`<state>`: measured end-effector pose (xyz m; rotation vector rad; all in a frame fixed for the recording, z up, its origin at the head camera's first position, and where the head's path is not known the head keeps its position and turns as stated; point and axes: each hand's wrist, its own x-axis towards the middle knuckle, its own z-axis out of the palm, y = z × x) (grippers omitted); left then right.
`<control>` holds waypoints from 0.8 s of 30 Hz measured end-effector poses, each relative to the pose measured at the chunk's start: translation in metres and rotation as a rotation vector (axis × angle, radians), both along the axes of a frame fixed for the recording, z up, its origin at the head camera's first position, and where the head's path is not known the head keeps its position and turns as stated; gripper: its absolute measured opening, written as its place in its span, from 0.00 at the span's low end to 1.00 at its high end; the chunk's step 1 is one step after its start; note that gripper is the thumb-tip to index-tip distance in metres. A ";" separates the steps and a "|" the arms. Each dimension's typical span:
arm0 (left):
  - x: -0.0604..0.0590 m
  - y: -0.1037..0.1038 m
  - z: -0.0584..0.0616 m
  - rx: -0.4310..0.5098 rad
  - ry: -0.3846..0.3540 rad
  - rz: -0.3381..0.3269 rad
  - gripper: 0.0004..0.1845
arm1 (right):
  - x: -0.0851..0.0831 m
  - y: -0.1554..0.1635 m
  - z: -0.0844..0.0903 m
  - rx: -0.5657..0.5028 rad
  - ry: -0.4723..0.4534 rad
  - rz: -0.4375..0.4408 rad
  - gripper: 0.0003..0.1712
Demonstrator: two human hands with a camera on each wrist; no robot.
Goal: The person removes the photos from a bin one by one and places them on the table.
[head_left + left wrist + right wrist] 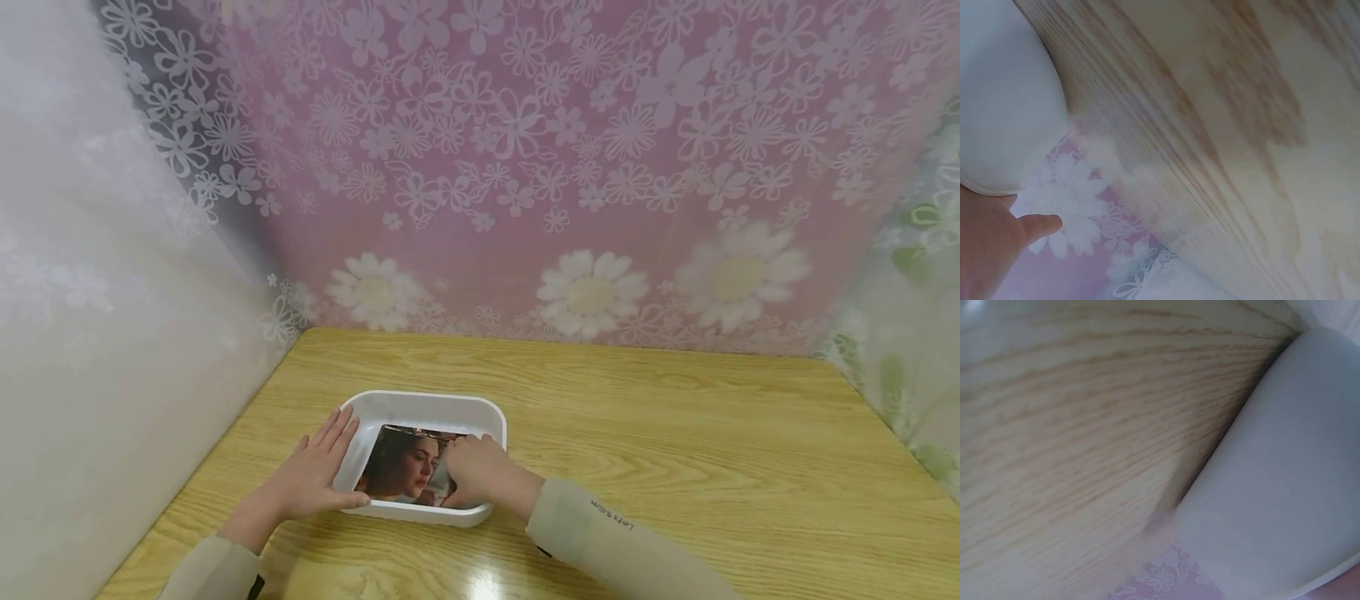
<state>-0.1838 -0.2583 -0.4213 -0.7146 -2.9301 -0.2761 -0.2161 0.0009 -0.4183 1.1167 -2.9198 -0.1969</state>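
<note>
Photo point(408, 473): printed portrait, lying inside the white tray point(427, 408) near the tabletop point(675, 433) left front. Head view: your left hand point(315, 475) lies flat, fingers straight, against the tray's left rim; your right hand point(476, 473) curls over the photo's right edge, apparently pinching it. Step judged: seating or lifting the photo; your next move calls for a steady tray. Left wrist view: tray wall point(1004, 106), fingertip point(1044, 225), woodgrain. Right wrist view: tray wall point(1285, 481), woodgrain; grip not visible.
</note>
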 end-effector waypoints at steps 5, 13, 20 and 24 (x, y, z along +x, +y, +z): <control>0.000 -0.001 -0.001 0.002 -0.006 0.002 0.57 | 0.001 -0.001 0.001 -0.040 0.017 -0.035 0.35; 0.001 -0.002 -0.002 0.002 0.011 -0.002 0.56 | 0.006 -0.003 0.001 0.022 0.011 -0.065 0.42; 0.002 -0.001 -0.001 0.003 -0.001 -0.002 0.56 | 0.004 -0.003 -0.001 0.007 0.027 -0.075 0.45; 0.001 0.000 0.001 0.006 -0.012 -0.002 0.55 | 0.003 -0.002 0.000 -0.026 0.055 -0.069 0.47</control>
